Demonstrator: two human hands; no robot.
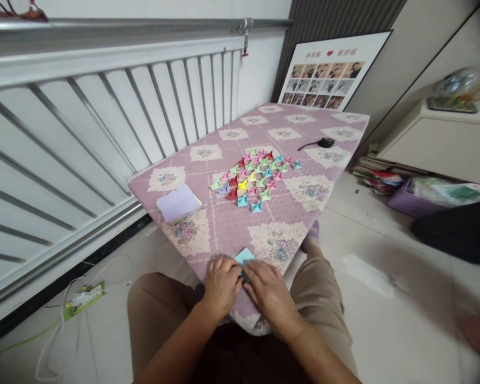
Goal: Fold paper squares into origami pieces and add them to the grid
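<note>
A light blue sheet of folding paper (pixel 245 257) lies at the near corner of the table, partly covered by my fingers. My left hand (pixel 222 281) grips its left side, fingers bent and pressed together. From the right, my right hand (pixel 267 288) presses on the same paper, its fingers close together over the lower edge. How the underside is folded is hidden. Farther up the cloth stand several small folded paper pieces (pixel 252 191) in rows, in blue, green, pink, red and yellow. To the left sits a stack of paper squares (pixel 179 203) with a lilac sheet on top.
A flowered pink tablecloth (pixel 232 224) covers the table. A black object with a thin cable (pixel 325 142) lies near its right edge. A white radiator (pixel 164 101) borders the left side; a power strip (pixel 85 300) rests on the floor. A photo board (pixel 332 69) leans behind.
</note>
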